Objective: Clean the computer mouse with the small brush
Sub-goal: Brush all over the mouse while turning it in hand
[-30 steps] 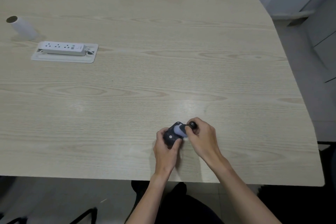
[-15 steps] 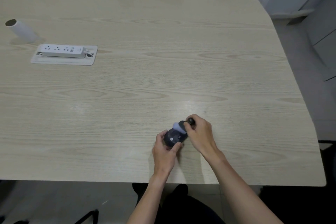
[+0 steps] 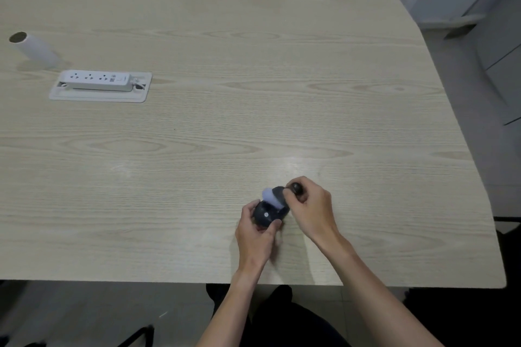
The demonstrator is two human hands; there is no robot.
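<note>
- Between the earlier frames and now, the pale bristle head has slid from the near-right part of the mouse up toward its far end, and both hands have crept a little farther from the table's near edge.
- Small black rounded plastic computer mouse [image 3: 266, 214] sits on the pale wood-grain table [image 3: 253, 110], low and just right of centre, toward five o'clock from the table's middle.
- Left hand [image 3: 253, 234] cups the mouse from the near side, thumb and fingers clamped on its flanks.
- Right hand [image 3: 311, 211] pinches the small brush with a black knob handle and whitish-blue bristles [image 3: 272, 196]; the bristles touch the mouse at its twelve o'clock end.
- Judged step: mid-stroke brushing of the top shell; the task looks under way, not finished.
- Risk: with bristles already at the far end, a long stroke may run off the mouse and flick dust onto the table.
- Risk: pressing hard could squirt the smooth shell out of the left-hand grip.
- White power strip in its white recessed tray [image 3: 100, 84] and white cardboard tube [image 3: 33, 48] lie well apart, toward ten o'clock.
</note>
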